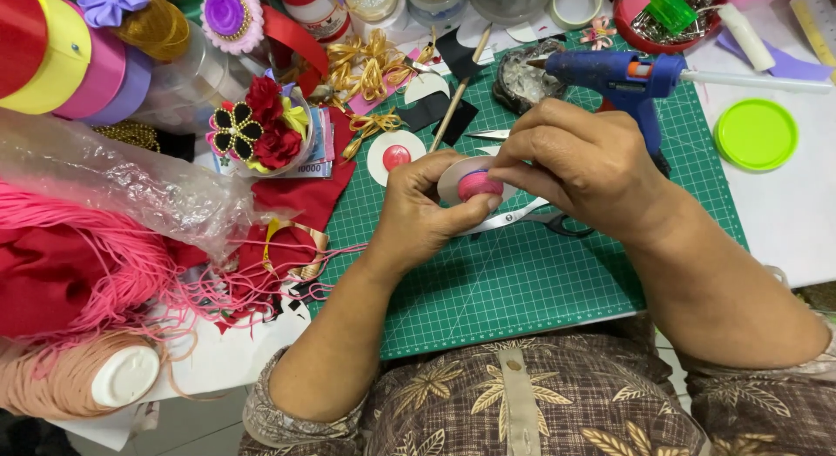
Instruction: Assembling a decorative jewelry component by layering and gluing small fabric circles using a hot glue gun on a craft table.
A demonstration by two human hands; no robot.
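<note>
Above the green cutting mat (522,273), the left hand (418,216) pinches a white paper disc (455,175) while the right hand (579,164) presses fingertips onto its pink coiled centre (479,185), over scissors (522,219), near a blue glue gun (623,77)

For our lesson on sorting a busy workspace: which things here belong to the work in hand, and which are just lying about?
In use:
left hand holding the white disc
right hand pressing the pink coil on it

Lying about:
glue gun
scissors
green lid
ribbon rolls
pink cord
green cutting mat
</note>
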